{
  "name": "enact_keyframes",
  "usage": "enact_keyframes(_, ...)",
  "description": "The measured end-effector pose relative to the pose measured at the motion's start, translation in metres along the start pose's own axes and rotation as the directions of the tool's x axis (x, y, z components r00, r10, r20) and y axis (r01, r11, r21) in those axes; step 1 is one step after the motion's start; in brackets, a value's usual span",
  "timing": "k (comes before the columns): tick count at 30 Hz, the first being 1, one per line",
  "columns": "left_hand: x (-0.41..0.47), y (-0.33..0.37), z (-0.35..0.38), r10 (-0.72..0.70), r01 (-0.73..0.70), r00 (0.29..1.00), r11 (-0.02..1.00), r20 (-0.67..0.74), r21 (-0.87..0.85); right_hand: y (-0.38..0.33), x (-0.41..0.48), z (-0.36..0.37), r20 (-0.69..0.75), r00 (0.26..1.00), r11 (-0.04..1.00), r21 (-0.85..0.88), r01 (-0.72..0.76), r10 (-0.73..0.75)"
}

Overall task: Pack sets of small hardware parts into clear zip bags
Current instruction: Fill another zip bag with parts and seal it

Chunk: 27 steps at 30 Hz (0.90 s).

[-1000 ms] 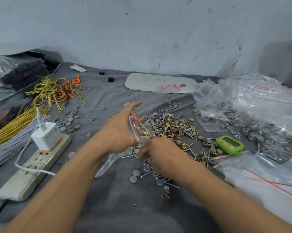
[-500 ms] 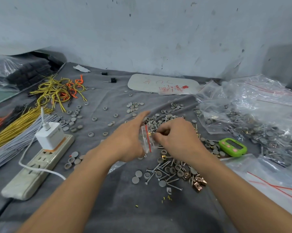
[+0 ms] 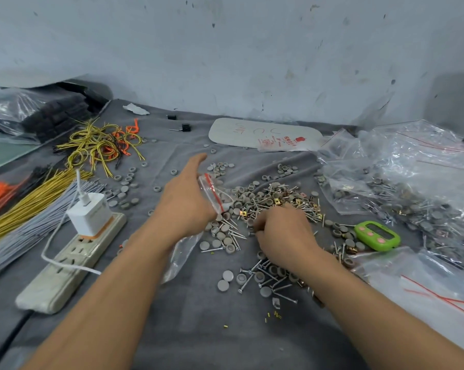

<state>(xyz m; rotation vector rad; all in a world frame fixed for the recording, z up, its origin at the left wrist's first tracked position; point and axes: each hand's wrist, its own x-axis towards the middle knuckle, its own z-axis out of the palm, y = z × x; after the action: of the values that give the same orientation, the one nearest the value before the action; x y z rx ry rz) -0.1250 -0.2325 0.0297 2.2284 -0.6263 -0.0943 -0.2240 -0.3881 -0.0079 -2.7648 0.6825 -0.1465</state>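
Observation:
My left hand (image 3: 184, 201) holds a clear zip bag (image 3: 212, 192) by its red-striped mouth, forefinger stretched forward; the bag's body hangs down under the wrist. My right hand (image 3: 281, 233) lies knuckles-up on the pile of hardware parts (image 3: 273, 201), fingers curled down into the screws, grey caps and brass clips. What the fingertips hold is hidden. More loose screws and caps (image 3: 260, 279) are scattered below the right wrist on the grey cloth.
A green timer (image 3: 377, 235) lies to the right of the pile. Filled and empty clear bags (image 3: 401, 182) are heaped at the right. A power strip with a white charger (image 3: 76, 252) lies left, beside bundles of yellow, grey and orange wires (image 3: 38, 196).
My right hand has left the bag's mouth and dropped back down onto the pile of parts. The left hand keeps the bag held open in about the same place.

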Motion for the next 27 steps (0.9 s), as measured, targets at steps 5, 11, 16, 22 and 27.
enact_keyframes(5,0.000,-0.001,0.001,0.003,-0.003,1.000,1.000,-0.005,-0.002,-0.006,-0.001,0.006,0.017,0.993,0.969,-0.221,0.114,-0.113)
enact_keyframes(11,-0.001,0.002,0.006,0.020,-0.026,0.997,0.996,0.076,0.082,-0.004,-0.006,-0.007,-0.129,0.991,0.999,0.022,0.038,-0.035)
enact_keyframes(16,-0.007,0.010,0.023,0.069,-0.105,0.982,0.972,0.173,0.209,-0.015,-0.006,-0.035,-0.258,0.946,0.891,0.358,0.280,-0.194)
enact_keyframes(22,-0.007,0.014,0.019,0.055,-0.056,0.980,0.998,0.190,0.004,-0.014,-0.005,-0.036,-0.148,0.965,0.733,0.628,0.261,-0.217)
enact_keyframes(27,-0.005,0.009,0.010,-0.012,0.021,0.990,0.997,0.141,-0.068,0.017,0.008,-0.035,-0.180,0.983,0.921,0.390,0.028,0.046)
